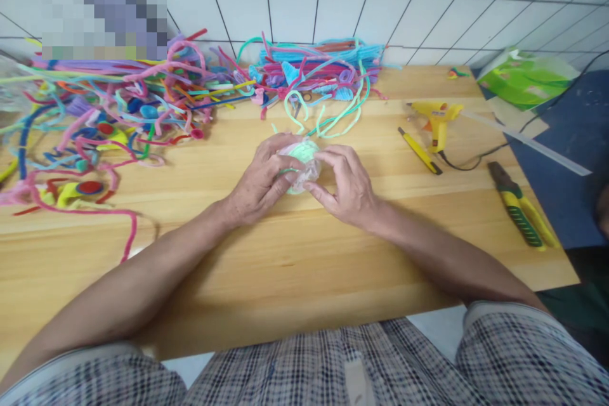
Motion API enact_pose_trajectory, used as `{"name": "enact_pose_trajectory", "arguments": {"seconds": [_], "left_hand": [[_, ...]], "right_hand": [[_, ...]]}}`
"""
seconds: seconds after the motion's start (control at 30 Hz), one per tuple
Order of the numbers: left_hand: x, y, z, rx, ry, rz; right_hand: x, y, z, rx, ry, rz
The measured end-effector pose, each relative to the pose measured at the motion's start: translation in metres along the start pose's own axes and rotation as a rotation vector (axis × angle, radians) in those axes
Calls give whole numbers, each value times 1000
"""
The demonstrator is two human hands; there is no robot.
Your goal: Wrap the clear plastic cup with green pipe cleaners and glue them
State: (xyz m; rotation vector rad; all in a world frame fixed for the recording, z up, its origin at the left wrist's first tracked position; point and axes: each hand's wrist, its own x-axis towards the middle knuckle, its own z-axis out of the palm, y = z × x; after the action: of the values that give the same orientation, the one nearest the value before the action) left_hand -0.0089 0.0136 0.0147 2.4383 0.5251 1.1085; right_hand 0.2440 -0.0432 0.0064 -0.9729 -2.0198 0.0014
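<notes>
Between my two hands, over the middle of the wooden table [295,254], is a small round bundle [304,152] of light green and pink fuzzy stems with clear crinkled plastic on its near side. My left hand [266,181] grips its left side, thumb and fingers closed on it. Thumb and fingertips of my right hand [346,185] pinch it from the right, at the plastic. Loose light green stems [340,122] lie just beyond the bundle. My fingers hide part of its sides.
Colourful fuzzy stems [118,101] are heaped at the left and back. A yellow glue gun [436,122], a yellow cutter [419,150] and green-handled pliers [518,209] lie at the right. A green plastic bag [521,79] sits beyond the right corner.
</notes>
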Motion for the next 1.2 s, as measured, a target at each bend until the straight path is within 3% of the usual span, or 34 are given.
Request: {"name": "enact_pose_trajectory", "arguments": {"seconds": [0.27,0.63,0.9,1.2], "left_hand": [[-5,-4,7,-13,54,-12],[-4,-5,7,9,34,-1],[-6,-4,4,4,14,-46],[-7,-6,1,-37,49,-70]], "right_hand": [[-2,5,1,-24,-11,-39],[-1,8,4,-15,30,-66],[-4,11,4,44,-46,40],[-1,10,12,89,39,-23]]}}
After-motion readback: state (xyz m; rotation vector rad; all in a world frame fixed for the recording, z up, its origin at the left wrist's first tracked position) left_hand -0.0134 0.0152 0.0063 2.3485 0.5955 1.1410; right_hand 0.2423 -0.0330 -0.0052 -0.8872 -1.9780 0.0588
